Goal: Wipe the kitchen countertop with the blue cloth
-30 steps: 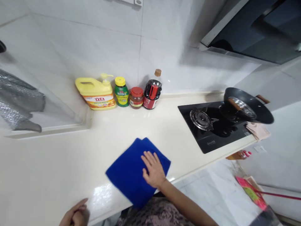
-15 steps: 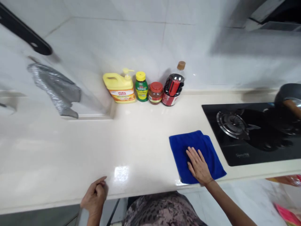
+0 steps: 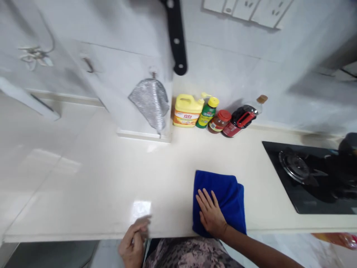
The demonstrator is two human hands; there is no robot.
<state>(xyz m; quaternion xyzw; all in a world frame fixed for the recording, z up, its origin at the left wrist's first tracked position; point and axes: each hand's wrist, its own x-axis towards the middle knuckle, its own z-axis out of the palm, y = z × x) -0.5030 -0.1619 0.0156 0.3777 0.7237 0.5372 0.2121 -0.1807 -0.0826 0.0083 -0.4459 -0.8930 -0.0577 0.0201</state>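
Observation:
A blue cloth [image 3: 228,193] lies spread on the pale countertop, one edge folded over at its right side. My right hand [image 3: 212,219] rests flat on it, fingers stretched out and a little apart, near the counter's front edge. Farther left, my left hand [image 3: 135,238] hovers at or just above the front edge. It is slightly blurred; its fingers are loosely bent, the index finger points right, and nothing shows in it. Whether it touches the counter I cannot tell.
Against the wall stand a yellow detergent jug [image 3: 186,113], a green bottle [image 3: 206,113], a red-lidded jar [image 3: 219,122] and a dark sauce bottle [image 3: 241,120]. A black gas stove [image 3: 320,186] is at right. A silver cloth [image 3: 152,104] and a black-handled utensil [image 3: 177,41] hang at the wall.
The view has turned left. My right hand has slid the blue cloth leftward, away from the stove. My left hand is still by the front edge, its fingers now more blurred.

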